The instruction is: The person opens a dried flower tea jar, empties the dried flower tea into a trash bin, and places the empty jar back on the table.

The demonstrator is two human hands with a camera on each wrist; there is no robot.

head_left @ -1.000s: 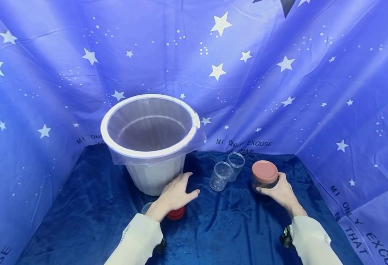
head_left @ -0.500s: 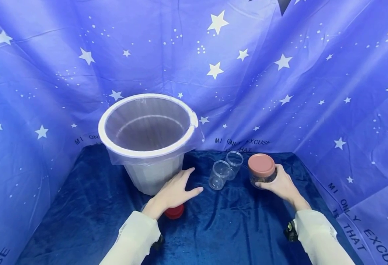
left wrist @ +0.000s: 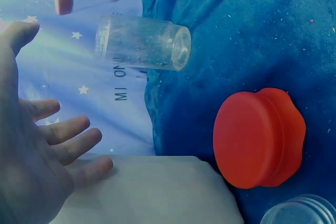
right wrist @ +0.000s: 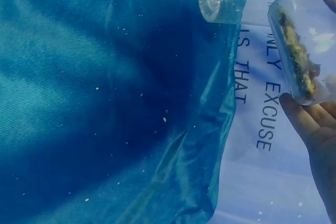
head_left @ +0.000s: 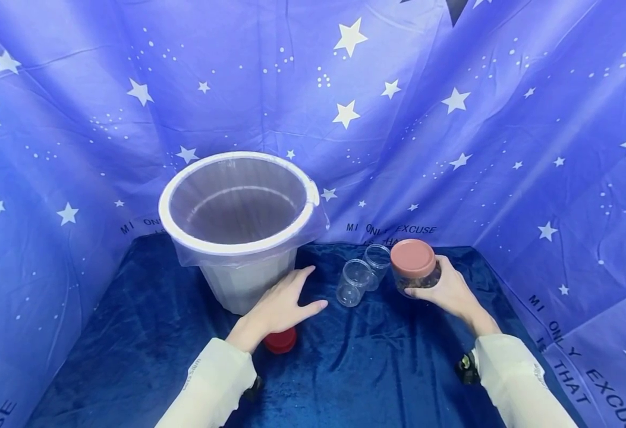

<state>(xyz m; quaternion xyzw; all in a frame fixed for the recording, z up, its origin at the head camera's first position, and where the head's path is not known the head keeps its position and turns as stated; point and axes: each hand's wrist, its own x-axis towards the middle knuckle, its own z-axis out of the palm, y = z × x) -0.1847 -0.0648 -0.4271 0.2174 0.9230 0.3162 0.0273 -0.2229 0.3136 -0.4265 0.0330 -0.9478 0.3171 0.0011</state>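
person, two arms in head view | left hand (head_left: 280,307) bare, no rings/gloves | right hand (head_left: 450,293) bare too | both arms in long cream-white sleeves, snug cuffs at wrist | small grey print on left sleeve (head_left: 191,374), illegible | black cam unit under each wrist, right one (head_left: 465,369) clearer

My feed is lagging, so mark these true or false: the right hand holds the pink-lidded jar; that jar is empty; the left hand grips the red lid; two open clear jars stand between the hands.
1. The right hand holds the pink-lidded jar: true.
2. That jar is empty: false, it holds dark bits.
3. The left hand grips the red lid: false, its fingers are spread beside the white bin.
4. Two open clear jars stand between the hands: true.
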